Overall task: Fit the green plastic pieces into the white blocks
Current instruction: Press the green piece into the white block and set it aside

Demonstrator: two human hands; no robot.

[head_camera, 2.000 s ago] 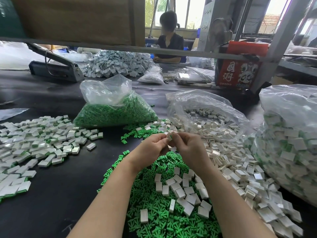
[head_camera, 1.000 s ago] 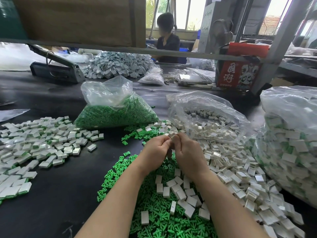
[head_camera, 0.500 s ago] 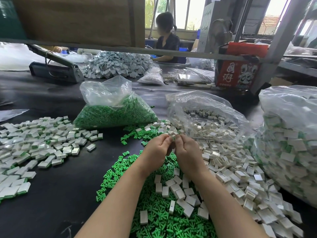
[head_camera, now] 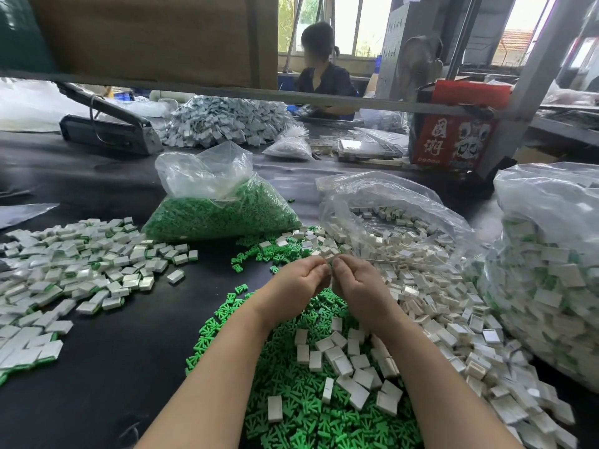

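A person (head_camera: 324, 76) in a dark top sat at the far side of the black table (head_camera: 97, 335). A grey sealer (head_camera: 110, 124) lay at the far left. A red box (head_camera: 453, 134) with printed characters stood beside a metal post (head_camera: 525, 85). A fan (head_camera: 419, 63) stood behind it, before bright windows (head_camera: 363, 24). A brown board (head_camera: 146, 37) hung overhead, and a flat tray (head_camera: 369, 149) lay near the box.

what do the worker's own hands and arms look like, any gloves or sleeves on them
Both are bare. The left hand and the right hand wear no gloves, and no rings, watch or wristband show in this view. Both forearms are uncovered from the wrists down to the bottom edge of the picture, so no sleeve is in sight; anything worn higher up the arms lies out of frame. The fingernails look short and unpainted.
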